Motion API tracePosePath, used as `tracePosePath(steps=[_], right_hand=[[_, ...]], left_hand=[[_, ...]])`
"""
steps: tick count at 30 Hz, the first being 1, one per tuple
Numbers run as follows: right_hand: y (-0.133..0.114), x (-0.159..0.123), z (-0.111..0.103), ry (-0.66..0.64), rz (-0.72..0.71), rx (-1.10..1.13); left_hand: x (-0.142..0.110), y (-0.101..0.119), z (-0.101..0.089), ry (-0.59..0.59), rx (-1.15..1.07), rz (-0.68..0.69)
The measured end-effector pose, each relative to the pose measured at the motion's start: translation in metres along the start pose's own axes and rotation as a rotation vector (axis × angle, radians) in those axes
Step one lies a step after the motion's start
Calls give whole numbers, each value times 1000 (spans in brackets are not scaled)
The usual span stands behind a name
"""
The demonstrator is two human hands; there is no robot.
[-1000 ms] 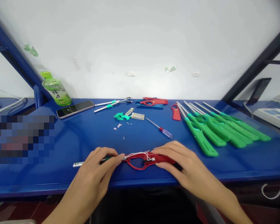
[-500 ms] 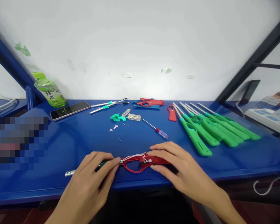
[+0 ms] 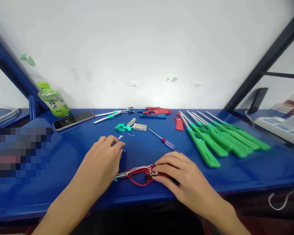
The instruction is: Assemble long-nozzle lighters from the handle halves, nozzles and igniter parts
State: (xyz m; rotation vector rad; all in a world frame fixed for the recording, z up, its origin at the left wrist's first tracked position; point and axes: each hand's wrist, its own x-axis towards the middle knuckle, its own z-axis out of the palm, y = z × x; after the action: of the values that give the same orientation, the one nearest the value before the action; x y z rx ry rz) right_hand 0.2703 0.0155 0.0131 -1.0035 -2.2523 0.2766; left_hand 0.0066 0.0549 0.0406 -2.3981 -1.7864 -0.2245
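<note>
An opened red lighter handle (image 3: 140,183) lies near the table's front edge, with a loop-shaped trigger opening, white wires and a metal rod running left. My right hand (image 3: 183,176) grips its right end, fingers above and thumb below, covering that end. My left hand (image 3: 101,158) is above the rod's left part, off the handle, its fingers curled and pressed together; their tips are partly hidden, so I cannot make out anything in them. Beside those fingertips lie small pale plastic pieces (image 3: 120,137) and a tiny screw (image 3: 124,150).
Behind are green plastic parts (image 3: 120,127), clear tanks (image 3: 139,127), a screwdriver (image 3: 168,143), metal rods (image 3: 107,117) and red and blue shells (image 3: 156,112). Several green lighters (image 3: 205,153) and a red shell (image 3: 178,122) lie right; a phone (image 3: 73,120) and a bottle (image 3: 54,101) stand left.
My left hand has let go of the rod end of the red handle and moved up and forward toward the small pieces. My right hand still holds the handle, slightly further left.
</note>
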Motion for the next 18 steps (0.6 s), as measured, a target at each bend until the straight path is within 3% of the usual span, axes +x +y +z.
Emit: tracePosePath(steps=[6, 10, 14, 18], right_hand=[[1, -5, 1, -32, 19, 15], [2, -7, 4, -43, 41, 21], [4, -9, 6, -47, 54, 20], [4, -9, 6, -51, 59, 27]], left_hand=[[63, -22, -11, -4, 83, -172], [92, -38, -7, -67, 88, -151], [99, -44, -2, -109, 52, -97], [92, -43, -8, -52, -6, -81]])
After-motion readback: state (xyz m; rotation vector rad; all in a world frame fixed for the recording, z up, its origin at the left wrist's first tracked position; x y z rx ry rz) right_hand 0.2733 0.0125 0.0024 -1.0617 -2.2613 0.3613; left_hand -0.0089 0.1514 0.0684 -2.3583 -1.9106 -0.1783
